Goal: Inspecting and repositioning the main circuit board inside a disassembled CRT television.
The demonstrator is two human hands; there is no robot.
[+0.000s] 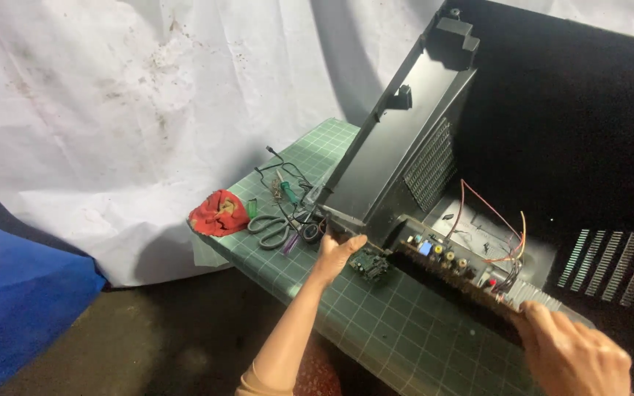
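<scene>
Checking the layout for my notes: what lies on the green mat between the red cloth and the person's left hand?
In the head view, scissors and some small tools with black cables lie on the mat between the red cloth and the left hand.

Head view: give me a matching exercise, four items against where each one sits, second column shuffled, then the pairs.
Things:
1. red cloth
2. scissors
3. left hand
4. right hand

Places:
A. on the finned edge of the circuit board
B. at the mat's far left corner
C. at the lower corner of the tilted black panel
D. just right of the cloth

Pairs: 1-B, 2-D, 3-C, 4-A
</scene>
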